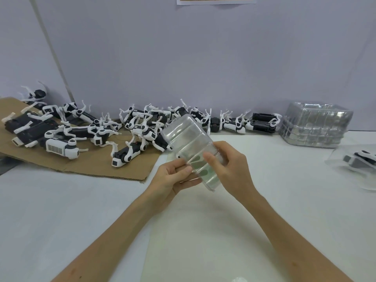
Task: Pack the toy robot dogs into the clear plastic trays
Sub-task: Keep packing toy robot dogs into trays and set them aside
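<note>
Clear plastic tray hangs tilted above the table's middle, its near end gripped by the left hand and the right hand from either side. Probably best to turn its hollow upward and set it flat before fetching one of the toy robot dogs heaped along the far edge. One dog's barcode label is too small to read.

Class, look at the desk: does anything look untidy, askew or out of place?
The toy robot dogs lie jumbled in a heap against the wall, legs tangled, some on a ragged cardboard sheet.
</note>
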